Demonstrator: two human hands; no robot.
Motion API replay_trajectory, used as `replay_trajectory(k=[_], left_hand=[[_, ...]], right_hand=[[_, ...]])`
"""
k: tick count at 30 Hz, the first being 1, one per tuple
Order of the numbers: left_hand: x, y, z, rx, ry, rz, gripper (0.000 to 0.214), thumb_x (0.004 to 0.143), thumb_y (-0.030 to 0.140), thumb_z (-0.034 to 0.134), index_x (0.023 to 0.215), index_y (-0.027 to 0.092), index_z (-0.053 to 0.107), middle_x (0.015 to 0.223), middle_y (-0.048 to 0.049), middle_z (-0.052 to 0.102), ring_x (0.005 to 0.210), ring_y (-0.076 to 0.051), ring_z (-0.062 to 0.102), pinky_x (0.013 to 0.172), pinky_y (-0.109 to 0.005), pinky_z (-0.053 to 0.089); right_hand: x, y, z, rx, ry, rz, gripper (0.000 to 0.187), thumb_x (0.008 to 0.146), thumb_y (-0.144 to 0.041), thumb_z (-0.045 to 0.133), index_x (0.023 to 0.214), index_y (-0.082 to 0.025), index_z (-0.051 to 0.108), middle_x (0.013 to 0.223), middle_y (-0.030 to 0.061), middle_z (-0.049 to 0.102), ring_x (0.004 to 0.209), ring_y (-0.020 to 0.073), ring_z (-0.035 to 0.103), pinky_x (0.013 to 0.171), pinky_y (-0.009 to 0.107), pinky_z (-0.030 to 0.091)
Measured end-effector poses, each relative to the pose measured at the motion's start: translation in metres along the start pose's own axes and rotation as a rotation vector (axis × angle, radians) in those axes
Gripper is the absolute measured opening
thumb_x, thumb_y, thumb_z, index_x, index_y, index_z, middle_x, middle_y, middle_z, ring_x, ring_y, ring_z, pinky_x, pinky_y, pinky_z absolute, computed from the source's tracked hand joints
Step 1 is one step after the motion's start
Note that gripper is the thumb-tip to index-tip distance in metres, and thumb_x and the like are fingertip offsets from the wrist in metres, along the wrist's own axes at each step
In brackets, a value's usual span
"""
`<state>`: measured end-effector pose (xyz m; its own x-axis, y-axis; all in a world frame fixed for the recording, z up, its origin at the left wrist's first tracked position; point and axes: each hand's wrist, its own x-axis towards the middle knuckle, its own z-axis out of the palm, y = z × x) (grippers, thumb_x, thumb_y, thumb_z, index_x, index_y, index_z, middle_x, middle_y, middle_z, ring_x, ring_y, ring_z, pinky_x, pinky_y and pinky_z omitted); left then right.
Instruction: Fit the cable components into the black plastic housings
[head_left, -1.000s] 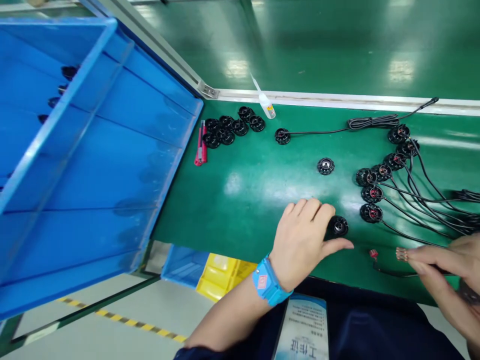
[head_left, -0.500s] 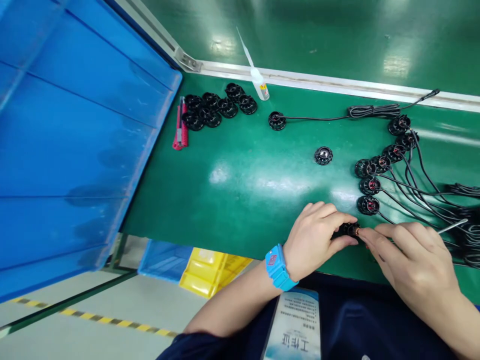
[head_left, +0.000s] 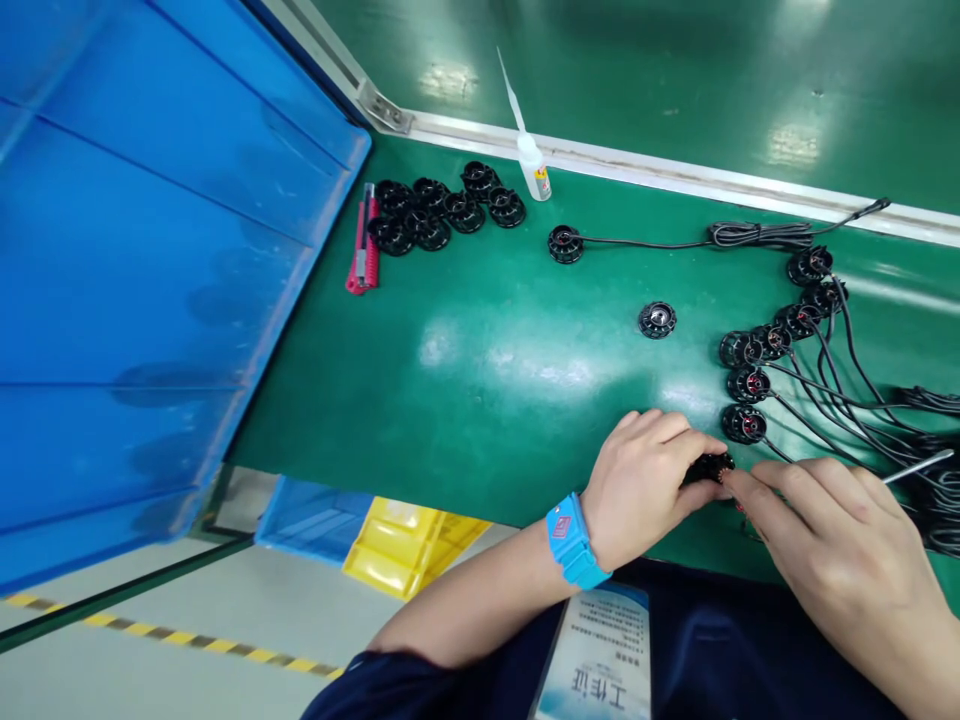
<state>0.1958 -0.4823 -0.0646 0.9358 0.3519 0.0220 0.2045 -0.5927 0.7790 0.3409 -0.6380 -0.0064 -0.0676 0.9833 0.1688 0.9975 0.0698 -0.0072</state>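
My left hand (head_left: 646, 480), with a blue wrist strap (head_left: 571, 538), is closed round a small black round part (head_left: 709, 466) near the front edge of the green table (head_left: 487, 370). My right hand (head_left: 829, 535) meets it from the right, its fingertips pinched at the part; a thin metal tool (head_left: 916, 467) sticks out behind that hand. A row of black round parts with red centres and black cables (head_left: 750, 384) lies just behind my hands. One loose black part (head_left: 657, 320) sits alone further back.
A big blue crate (head_left: 150, 260) fills the left. Beside it lie a red utility knife (head_left: 366, 250), a cluster of black round parts (head_left: 442, 208), a glue bottle (head_left: 532, 170) and a wired part (head_left: 565, 244). Blue and yellow bins (head_left: 397, 535) stand below the table edge.
My right hand came in from the right edge and met my left hand at the black part. My left hand closed round the part. The view shifted slightly.
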Motion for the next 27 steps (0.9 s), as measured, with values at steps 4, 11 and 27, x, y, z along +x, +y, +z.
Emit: replay_trajectory(k=[4, 11, 27], left_hand=[[0.001, 0.0, 0.0, -0.002, -0.008, -0.008, 0.031, 0.092, 0.042, 0.086, 0.116, 0.024, 0.077, 0.093, -0.0006, 0.075, 0.085, -0.021, 0.07, 0.081, -0.039, 0.049], [0.002, -0.002, -0.001, -0.002, -0.009, 0.011, 0.033, 0.091, 0.04, 0.087, 0.117, 0.022, 0.076, 0.097, -0.0017, 0.076, 0.088, -0.022, 0.07, 0.081, -0.039, 0.049], [-0.001, -0.003, 0.006, -0.136, 0.06, 0.084, 0.021, 0.103, 0.03, 0.072, 0.12, 0.019, 0.067, 0.116, -0.0063, 0.079, 0.109, -0.023, 0.075, 0.095, -0.039, 0.059]], right_hand=[[-0.001, 0.001, 0.0, -0.012, -0.013, 0.021, 0.024, 0.103, -0.011, 0.057, 0.116, -0.012, 0.076, 0.099, 0.01, 0.074, 0.079, 0.0204, 0.054, 0.069, 0.04, 0.036], [-0.001, 0.0, 0.0, 0.005, -0.027, 0.042, 0.022, 0.103, -0.009, 0.057, 0.117, -0.011, 0.074, 0.101, 0.0107, 0.073, 0.082, 0.0217, 0.055, 0.071, 0.039, 0.036], [0.008, 0.001, -0.007, 0.095, -0.109, 0.047, 0.028, 0.1, -0.011, 0.049, 0.113, -0.017, 0.073, 0.107, 0.0119, 0.071, 0.089, 0.0247, 0.058, 0.078, 0.042, 0.042]])
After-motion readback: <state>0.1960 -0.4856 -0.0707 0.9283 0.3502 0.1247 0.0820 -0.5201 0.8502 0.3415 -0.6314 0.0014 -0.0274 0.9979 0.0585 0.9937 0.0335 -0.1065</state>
